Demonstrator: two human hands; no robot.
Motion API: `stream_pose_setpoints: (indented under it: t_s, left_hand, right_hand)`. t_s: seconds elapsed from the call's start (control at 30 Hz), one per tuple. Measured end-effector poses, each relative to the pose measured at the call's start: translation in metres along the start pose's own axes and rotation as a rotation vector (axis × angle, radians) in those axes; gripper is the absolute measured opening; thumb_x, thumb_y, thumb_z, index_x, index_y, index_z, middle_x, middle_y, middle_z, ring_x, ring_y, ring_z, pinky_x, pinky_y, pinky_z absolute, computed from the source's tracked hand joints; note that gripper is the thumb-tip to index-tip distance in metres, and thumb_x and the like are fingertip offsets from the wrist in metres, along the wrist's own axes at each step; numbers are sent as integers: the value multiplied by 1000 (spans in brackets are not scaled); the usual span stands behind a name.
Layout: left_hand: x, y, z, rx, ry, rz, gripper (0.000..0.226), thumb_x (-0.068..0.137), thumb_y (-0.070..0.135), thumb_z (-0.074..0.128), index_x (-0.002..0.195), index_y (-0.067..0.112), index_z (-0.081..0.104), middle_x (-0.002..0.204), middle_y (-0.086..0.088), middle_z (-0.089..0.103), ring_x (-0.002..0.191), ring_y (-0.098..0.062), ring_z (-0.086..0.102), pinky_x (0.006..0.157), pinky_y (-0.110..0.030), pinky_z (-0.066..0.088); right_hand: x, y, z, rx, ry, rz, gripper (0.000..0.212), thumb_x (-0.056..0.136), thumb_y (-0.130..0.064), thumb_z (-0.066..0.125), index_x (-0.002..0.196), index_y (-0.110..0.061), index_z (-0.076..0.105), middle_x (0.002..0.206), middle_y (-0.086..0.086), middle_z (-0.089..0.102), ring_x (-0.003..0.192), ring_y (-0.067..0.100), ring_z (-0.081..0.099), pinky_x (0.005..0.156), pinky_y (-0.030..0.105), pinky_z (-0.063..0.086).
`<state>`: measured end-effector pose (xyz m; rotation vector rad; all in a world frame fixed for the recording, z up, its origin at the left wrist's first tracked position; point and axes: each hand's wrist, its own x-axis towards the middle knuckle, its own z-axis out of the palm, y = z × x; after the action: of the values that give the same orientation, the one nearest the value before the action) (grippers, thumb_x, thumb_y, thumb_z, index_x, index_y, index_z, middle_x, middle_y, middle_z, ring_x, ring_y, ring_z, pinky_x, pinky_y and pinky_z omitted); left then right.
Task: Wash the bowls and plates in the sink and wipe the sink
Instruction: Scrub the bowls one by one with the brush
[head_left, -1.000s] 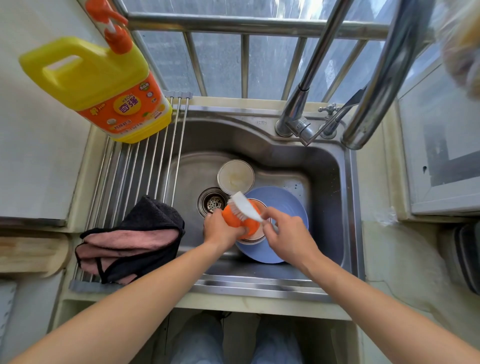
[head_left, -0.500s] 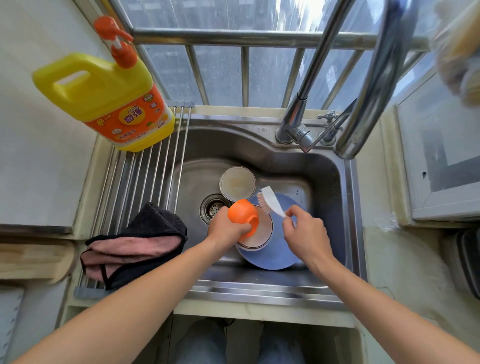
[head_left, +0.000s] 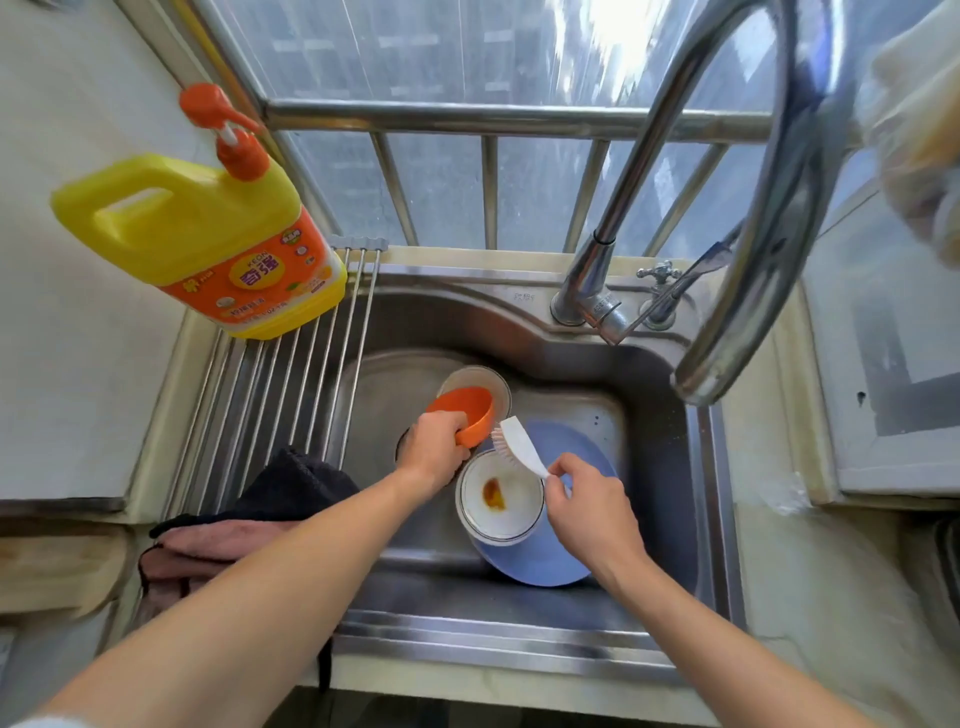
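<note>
A small orange bowl (head_left: 464, 414) is tilted on its side above the steel sink (head_left: 566, 364). On the sink floor a white bowl (head_left: 500, 503) with a brownish-orange stain sits upright on a blue plate (head_left: 563, 551). Another pale bowl (head_left: 480, 378) lies behind the orange one. A white brush (head_left: 519, 446) angles over the white bowl's rim.

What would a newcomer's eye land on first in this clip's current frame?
Probably the big yellow detergent bottle standing at the rack's far left corner. Next, the hands over the sink: the left hand grips an orange bowl, the right hand holds a white dish brush. Below them, a white bowl with a reddish stain sits on a blue plate.
</note>
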<state>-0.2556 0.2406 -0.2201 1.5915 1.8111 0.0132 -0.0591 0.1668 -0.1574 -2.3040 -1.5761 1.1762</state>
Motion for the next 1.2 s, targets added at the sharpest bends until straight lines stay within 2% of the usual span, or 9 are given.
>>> stream_pose_setpoints:
  t_s: [0.07, 0.27, 0.4, 0.47, 0.53, 0.67, 1.0, 1.13, 1.2]
  left_hand:
    - [6, -1, 9, -18, 6, 20, 24, 78, 5, 66, 66, 8, 46, 66, -3, 51, 66, -25, 44, 58, -34, 33]
    - [23, -2, 22, -2, -3, -24, 18, 94, 18, 55, 87, 13, 72, 88, -2, 70, 81, -27, 56, 70, -30, 40]
    - [20, -10, 31, 134, -2, 108, 38, 93, 10, 46, 125, 15, 67, 141, -9, 56, 127, -34, 51, 97, -35, 45]
    - [1, -7, 35, 121, 178, 116, 40, 88, 2, 49, 125, 11, 61, 134, -11, 53, 124, -32, 49, 95, -42, 47]
    - [-21, -5, 39, 56, 244, 65, 25, 84, 3, 54, 108, 13, 54, 111, -7, 52, 105, -29, 51, 81, -41, 47]
    - [-39, -15, 56, 4, 4, 25, 35, 85, 15, 70, 112, 19, 49, 114, -2, 49, 107, -26, 53, 83, -39, 47]
    - [-30, -14, 75, -180, 29, -152, 30, 89, 14, 70, 115, 15, 54, 117, -11, 55, 106, -31, 56, 91, -39, 48]
    - [-34, -18, 77, -181, 11, -146, 23, 94, 4, 58, 115, 12, 55, 121, -11, 51, 103, -29, 54, 89, -34, 44]
    - [-35, -19, 76, -179, -8, -143, 35, 92, -6, 50, 123, 11, 55, 124, -11, 48, 100, -25, 52, 86, -28, 39]
  right_hand:
    - [1, 6, 3, -6, -8, -10, 14, 99, -30, 47, 92, -26, 58, 71, -2, 61, 68, 18, 59, 62, 40, 52]
    - [4, 20, 9, -4, -30, 3, 13, 98, -34, 46, 93, -29, 57, 69, -1, 62, 66, 21, 60, 58, 40, 52]
    - [3, 27, 11, 1, -48, 2, 12, 98, -34, 46, 92, -30, 55, 64, 0, 60, 60, 20, 56, 53, 34, 46]
    - [1, 30, 10, 1, -52, -10, 12, 98, -34, 45, 92, -30, 55, 61, 0, 59, 57, 20, 55, 52, 35, 46]
    - [-2, 32, 7, -12, -39, -23, 11, 98, -35, 46, 93, -30, 54, 60, -1, 59, 58, 21, 56, 54, 38, 48]
    - [-7, 34, 3, -87, -10, -26, 11, 99, -34, 45, 94, -29, 53, 60, -2, 58, 55, 20, 54, 50, 35, 43]
    - [25, 19, 35, -18, 43, 57, 25, 91, -37, 65, 87, -18, 49, 79, 0, 63, 73, 24, 60, 61, 39, 50]
    - [39, 13, 57, -34, 36, 101, 29, 87, -34, 73, 94, -19, 49, 91, 0, 63, 81, 25, 61, 60, 34, 42]
    - [42, 14, 61, -55, 61, 124, 27, 89, -29, 73, 96, -18, 49, 95, 2, 63, 83, 25, 61, 62, 33, 41]
